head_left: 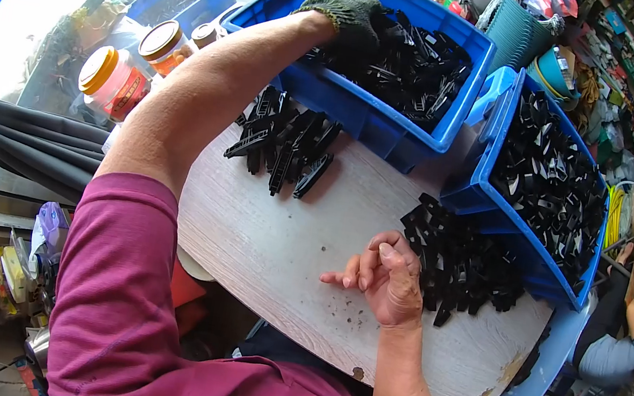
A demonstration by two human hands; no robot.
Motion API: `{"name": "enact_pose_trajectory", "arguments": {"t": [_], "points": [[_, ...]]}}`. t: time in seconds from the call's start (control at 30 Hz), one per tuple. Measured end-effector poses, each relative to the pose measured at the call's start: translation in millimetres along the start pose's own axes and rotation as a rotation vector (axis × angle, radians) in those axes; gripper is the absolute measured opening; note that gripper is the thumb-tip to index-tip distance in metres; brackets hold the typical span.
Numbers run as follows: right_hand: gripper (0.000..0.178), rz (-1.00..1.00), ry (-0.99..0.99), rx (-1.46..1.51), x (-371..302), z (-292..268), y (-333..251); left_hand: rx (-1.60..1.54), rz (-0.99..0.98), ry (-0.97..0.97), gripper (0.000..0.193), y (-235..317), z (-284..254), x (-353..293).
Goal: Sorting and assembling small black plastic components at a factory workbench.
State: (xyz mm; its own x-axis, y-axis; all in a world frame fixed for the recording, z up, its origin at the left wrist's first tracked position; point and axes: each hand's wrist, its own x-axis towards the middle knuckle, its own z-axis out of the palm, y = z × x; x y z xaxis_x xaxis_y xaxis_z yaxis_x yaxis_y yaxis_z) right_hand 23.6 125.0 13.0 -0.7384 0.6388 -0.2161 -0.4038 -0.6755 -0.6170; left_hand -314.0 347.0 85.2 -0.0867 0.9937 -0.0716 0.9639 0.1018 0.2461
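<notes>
My left hand (351, 23), in a dark knitted glove, reaches into a large blue bin (371, 99) of black plastic parts (433, 64). Its fingers are hidden among the parts, so their grip does not show. Over the pale tabletop (264, 231) my bare right hand (390, 280) is turned palm up. The fingers are loosely bent and apart, one pointing left, with nothing visible in them. Just right of it lies a heap of small black pieces (466, 263). Longer black ribbed parts (284, 145) are piled below my left forearm.
A second blue bin (523, 227), full of black pieces, stands tilted at the right. Lidded jars (110, 84) line the window side at left. Behind are stacked teal baskets (515, 31). Another person (615, 353) is at the far right. The tabletop's front edge is chipped.
</notes>
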Motion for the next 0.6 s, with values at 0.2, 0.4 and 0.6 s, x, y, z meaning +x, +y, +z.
{"name": "enact_pose_trajectory", "arguments": {"t": [0.2, 0.4, 0.6], "points": [[0.016, -0.011, -0.015, 0.012, -0.2, -0.6, -0.3, -0.237, -0.091, -0.048, 0.050, 16.5, -8.7, -9.6], [0.017, -0.007, -0.020, -0.021, 1.7, 2.1, 4.0, -0.084, 0.121, 0.012, 0.047, -1.0, -7.3, -13.5], [0.017, -0.021, -0.021, -0.017, 0.2, -0.2, 2.1, 0.052, 0.035, 0.040, 0.049, 9.2, -6.5, -11.3]]}}
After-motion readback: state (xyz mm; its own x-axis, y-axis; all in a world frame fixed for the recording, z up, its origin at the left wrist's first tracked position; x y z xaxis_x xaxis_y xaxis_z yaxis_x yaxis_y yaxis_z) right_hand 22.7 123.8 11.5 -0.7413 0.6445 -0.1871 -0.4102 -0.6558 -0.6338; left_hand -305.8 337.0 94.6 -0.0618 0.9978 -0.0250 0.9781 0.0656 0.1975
